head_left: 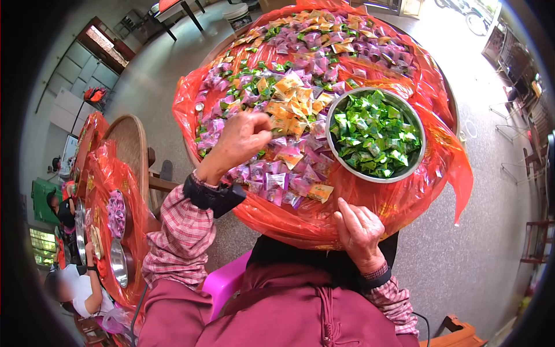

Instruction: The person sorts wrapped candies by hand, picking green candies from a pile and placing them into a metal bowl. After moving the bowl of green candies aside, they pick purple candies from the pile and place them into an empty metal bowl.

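My left hand (245, 139) is over a heap of small wrapped packets, its fingers curled in; whatever they hold is hidden. Orange-yellow packets (292, 104) are piled beside it. Purple-and-white packets (276, 184) lie below it. Close to the near rim is my right hand (361, 230), thumb and fingers drawn together over the red plastic sheet (370, 196); I cannot make out anything between them. One orange packet (319, 192) sits just left of its fingertips. Above this hand stands a round metal bowl (422, 147) full of green packets (376, 133).
The red sheet lines a big round tray, with mixed packets across its far side. On the left, another red-covered surface (103, 173) carries metal bowls (119, 263), and people sit beside it. A pink stool (224, 283) is under me. A table (173, 11) stands at the back.
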`<action>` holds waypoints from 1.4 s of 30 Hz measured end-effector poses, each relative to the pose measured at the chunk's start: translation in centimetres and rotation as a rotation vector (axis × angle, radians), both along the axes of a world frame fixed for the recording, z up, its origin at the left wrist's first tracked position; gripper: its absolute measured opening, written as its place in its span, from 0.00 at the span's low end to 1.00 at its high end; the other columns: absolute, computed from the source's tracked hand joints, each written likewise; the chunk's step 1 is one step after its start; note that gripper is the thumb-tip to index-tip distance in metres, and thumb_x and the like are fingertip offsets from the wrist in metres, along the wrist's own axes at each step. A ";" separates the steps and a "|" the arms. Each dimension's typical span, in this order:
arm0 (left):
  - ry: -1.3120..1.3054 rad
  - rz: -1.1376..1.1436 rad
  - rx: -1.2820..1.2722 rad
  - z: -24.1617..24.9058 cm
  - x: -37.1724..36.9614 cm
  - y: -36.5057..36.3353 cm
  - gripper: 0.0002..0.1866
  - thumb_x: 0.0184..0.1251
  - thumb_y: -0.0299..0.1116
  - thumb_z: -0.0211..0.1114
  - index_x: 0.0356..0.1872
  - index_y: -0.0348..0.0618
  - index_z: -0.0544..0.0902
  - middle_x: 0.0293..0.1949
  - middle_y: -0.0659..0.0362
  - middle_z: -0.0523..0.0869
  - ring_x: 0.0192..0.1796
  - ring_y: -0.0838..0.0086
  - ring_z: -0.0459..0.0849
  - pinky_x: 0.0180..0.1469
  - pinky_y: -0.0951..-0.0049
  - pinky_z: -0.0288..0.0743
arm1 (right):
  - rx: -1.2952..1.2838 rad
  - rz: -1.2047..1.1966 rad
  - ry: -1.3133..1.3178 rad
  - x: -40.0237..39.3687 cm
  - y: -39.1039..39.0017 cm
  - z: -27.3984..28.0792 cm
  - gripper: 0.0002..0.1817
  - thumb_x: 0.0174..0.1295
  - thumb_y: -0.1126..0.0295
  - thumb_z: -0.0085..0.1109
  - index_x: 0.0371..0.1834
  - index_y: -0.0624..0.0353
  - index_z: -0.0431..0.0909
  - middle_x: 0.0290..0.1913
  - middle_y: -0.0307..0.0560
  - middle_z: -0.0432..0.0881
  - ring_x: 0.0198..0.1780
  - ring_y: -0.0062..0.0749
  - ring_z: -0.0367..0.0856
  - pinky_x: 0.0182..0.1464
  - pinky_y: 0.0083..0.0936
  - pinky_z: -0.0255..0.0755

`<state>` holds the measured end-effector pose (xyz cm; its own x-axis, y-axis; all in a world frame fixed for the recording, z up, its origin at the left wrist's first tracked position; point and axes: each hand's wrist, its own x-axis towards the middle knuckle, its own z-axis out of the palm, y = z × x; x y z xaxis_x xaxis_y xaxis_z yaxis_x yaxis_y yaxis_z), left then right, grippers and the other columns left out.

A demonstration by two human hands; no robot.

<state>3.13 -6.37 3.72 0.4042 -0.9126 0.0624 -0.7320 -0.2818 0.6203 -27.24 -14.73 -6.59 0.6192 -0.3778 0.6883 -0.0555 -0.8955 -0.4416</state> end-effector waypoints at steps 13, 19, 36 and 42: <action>0.094 -0.110 0.050 1.0 -0.5 -1.3 0.09 0.69 0.31 0.68 0.44 0.36 0.87 0.39 0.59 0.89 0.38 0.77 0.85 0.42 0.73 0.79 | -0.004 -0.003 0.013 -0.2 0.0 0.0 0.19 0.58 0.77 0.74 0.53 0.69 0.84 0.37 0.48 0.86 0.32 0.37 0.85 0.35 0.30 0.79; -0.494 -0.006 0.248 -5.6 1.8 2.5 0.14 0.55 0.37 0.69 0.37 0.37 0.87 0.37 0.44 0.86 0.44 0.47 0.86 0.50 0.52 0.79 | -0.010 0.003 -0.004 0.0 0.0 -0.3 0.19 0.58 0.77 0.74 0.52 0.69 0.84 0.37 0.48 0.86 0.32 0.37 0.85 0.34 0.30 0.79; -0.022 0.146 -0.003 -2.0 3.0 2.3 0.05 0.64 0.26 0.64 0.33 0.35 0.85 0.29 0.62 0.86 0.31 0.82 0.81 0.34 0.73 0.74 | 0.016 -0.005 0.010 0.0 0.1 -0.1 0.17 0.59 0.78 0.72 0.52 0.69 0.84 0.36 0.50 0.87 0.32 0.40 0.86 0.35 0.32 0.79; 0.296 0.024 -0.177 1.3 -2.6 -4.0 0.05 0.73 0.26 0.62 0.41 0.38 0.85 0.33 0.67 0.87 0.34 0.84 0.82 0.37 0.79 0.76 | -0.011 -0.008 0.010 -0.1 0.1 -0.2 0.19 0.57 0.77 0.73 0.53 0.69 0.84 0.37 0.49 0.87 0.32 0.38 0.85 0.34 0.30 0.79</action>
